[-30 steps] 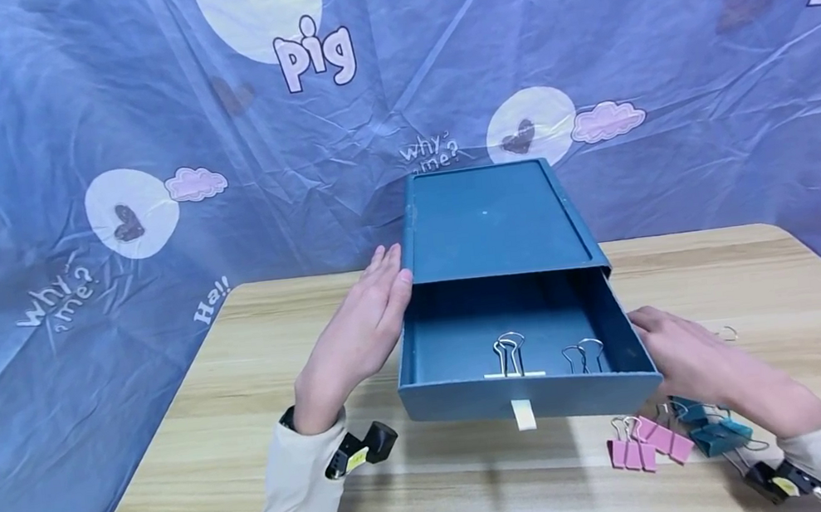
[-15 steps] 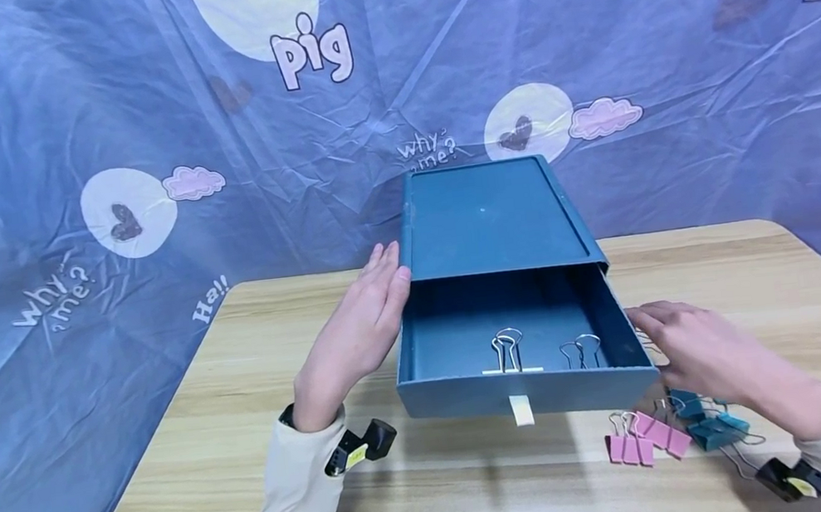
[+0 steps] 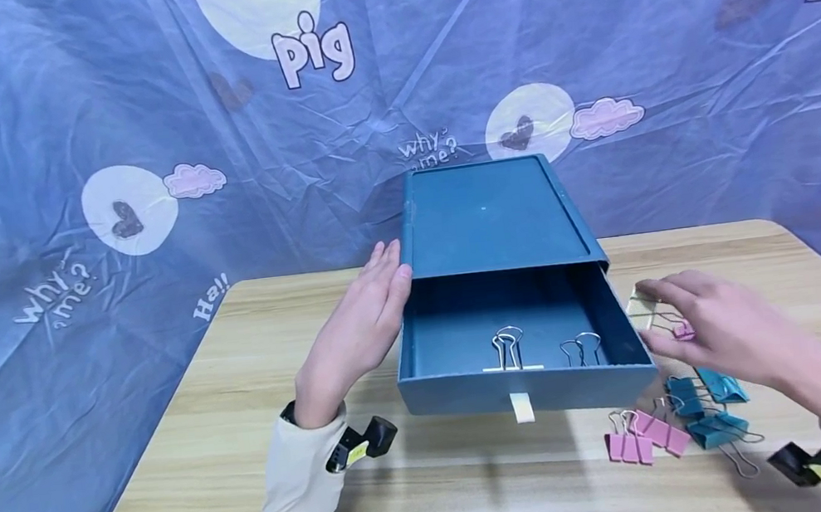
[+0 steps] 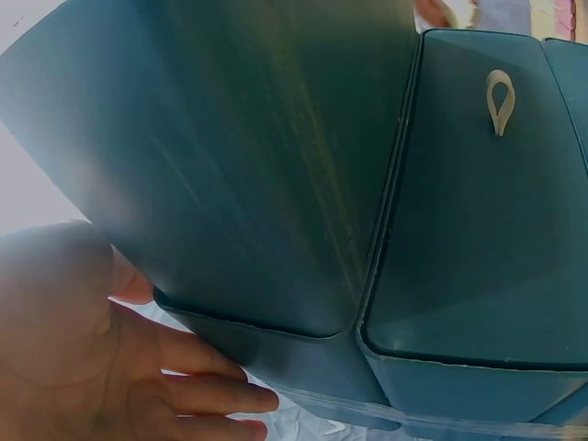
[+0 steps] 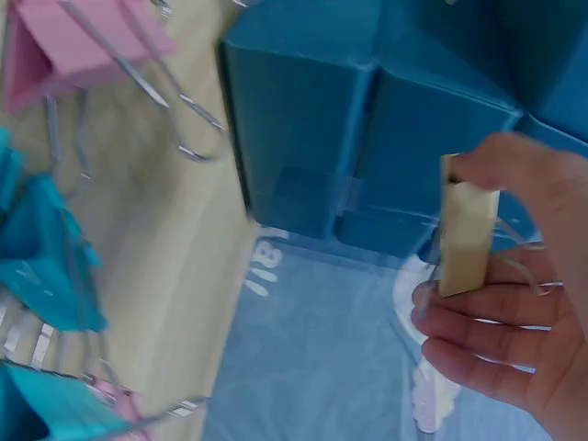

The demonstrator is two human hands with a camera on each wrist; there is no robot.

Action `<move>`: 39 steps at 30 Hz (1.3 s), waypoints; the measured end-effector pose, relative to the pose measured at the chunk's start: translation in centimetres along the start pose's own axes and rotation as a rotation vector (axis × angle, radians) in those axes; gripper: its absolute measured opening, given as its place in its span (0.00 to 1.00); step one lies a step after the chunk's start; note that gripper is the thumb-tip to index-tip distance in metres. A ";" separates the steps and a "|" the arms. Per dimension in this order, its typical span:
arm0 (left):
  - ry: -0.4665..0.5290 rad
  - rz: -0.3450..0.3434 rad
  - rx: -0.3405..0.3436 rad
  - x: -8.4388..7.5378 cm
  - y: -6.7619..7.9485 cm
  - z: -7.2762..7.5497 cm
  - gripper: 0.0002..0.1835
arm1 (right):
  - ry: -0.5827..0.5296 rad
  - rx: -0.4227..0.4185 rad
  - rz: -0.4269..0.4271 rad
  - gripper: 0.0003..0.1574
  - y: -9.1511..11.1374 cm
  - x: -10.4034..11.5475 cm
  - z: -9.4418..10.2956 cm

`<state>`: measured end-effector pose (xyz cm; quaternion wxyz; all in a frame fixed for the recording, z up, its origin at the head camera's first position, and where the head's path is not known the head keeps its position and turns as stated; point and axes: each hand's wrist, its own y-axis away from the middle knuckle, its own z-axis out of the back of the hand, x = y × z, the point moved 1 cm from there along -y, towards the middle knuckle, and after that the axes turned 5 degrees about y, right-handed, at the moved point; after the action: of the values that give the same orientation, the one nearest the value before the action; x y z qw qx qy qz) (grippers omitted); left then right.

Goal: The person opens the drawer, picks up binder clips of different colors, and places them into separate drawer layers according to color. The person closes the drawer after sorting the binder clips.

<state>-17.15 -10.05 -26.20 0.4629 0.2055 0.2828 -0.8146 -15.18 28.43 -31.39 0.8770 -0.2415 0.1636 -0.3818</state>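
Observation:
A blue drawer box [image 3: 485, 223] stands on the wooden table with its drawer [image 3: 455, 397] pulled out. Inside the drawer, a white binder clip [image 3: 514, 370] and another clip's wire handles [image 3: 582, 351] show above the front wall. My left hand [image 3: 357, 320] rests along the box's left side, fingers extended. To the right of the drawer, my right hand [image 3: 726, 323] pinches a pale yellow binder clip [image 5: 467, 239] between thumb and fingers. In the right wrist view the clip's wire handles lie against the fingers. A small pink clip [image 3: 684, 330] shows beside that hand.
Pink binder clips [image 3: 629, 448] and several teal binder clips [image 3: 717, 428] lie on the table at the drawer's front right. A white pull tab [image 3: 522, 408] hangs from the drawer front. A blue printed cloth [image 3: 282, 178] hangs behind the table.
My right hand has risen and shifted right, and the yellow binder clip now shows in its pinch. Another teal clip has come into sight below it. The left hand stays in place.

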 end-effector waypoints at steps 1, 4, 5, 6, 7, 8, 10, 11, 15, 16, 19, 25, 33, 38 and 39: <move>-0.001 0.000 0.000 0.0 0.0 0.0 0.31 | -0.007 -0.009 -0.016 0.36 -0.2 0.0 0.4; -0.003 0.001 0.000 0.1 0.0 0.0 0.31 | -0.013 -0.027 -0.068 0.34 -0.9 0.0 1.4; -0.004 0.000 0.000 0.1 0.0 0.0 0.31 | -0.010 -0.031 -0.085 0.34 -1.1 0.1 1.8; -0.004 -0.001 0.000 0.1 0.0 0.0 0.31 | -0.008 -0.037 -0.098 0.34 -1.3 0.1 2.1; -0.004 -0.001 0.002 0.1 0.0 0.0 0.31 | -0.004 -0.039 -0.108 0.34 -1.5 0.2 2.5; -0.005 -0.001 0.002 0.1 0.0 0.0 0.31 | 0.001 -0.039 -0.117 0.34 -1.7 0.3 2.8; -0.007 -0.001 0.003 0.2 -0.1 -0.1 0.31 | 0.014 -0.041 -0.124 0.33 -2.2 0.4 3.4; -0.006 0.000 0.003 0.2 -0.1 -0.1 0.31 | 0.016 -0.031 -0.134 0.33 -2.4 0.6 3.7; -0.005 0.000 0.004 0.2 -0.1 -0.1 0.31 | 0.043 -0.029 -0.125 0.32 -3.3 0.8 4.8; -0.005 0.000 0.004 0.2 0.0 -0.1 0.31 | 0.046 -0.029 -0.126 0.32 -3.5 0.8 5.0; -0.005 0.000 0.005 0.1 0.0 0.0 0.31 | 0.042 -0.034 -0.139 0.33 -4.0 1.1 5.5; -0.006 -0.006 0.004 0.1 0.0 0.0 0.31 | 0.018 -0.040 -0.134 0.33 -5.3 1.9 6.4; -0.007 -0.010 -0.002 0.1 -0.1 0.1 0.30 | -0.006 0.005 -0.102 0.34 -7.9 3.9 7.3; -0.008 -0.013 -0.001 0.1 -0.2 0.0 0.30 | -0.115 0.008 -0.024 0.35 -8.9 5.5 7.6; -0.008 -0.013 0.000 0.1 -0.2 0.0 0.30 | -0.140 0.003 -0.002 0.36 -9.0 5.9 7.8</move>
<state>-17.36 -10.03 -26.16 0.4588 0.2004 0.2821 -0.8184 -12.99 21.04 -20.61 0.8863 -0.2664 0.1010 -0.3652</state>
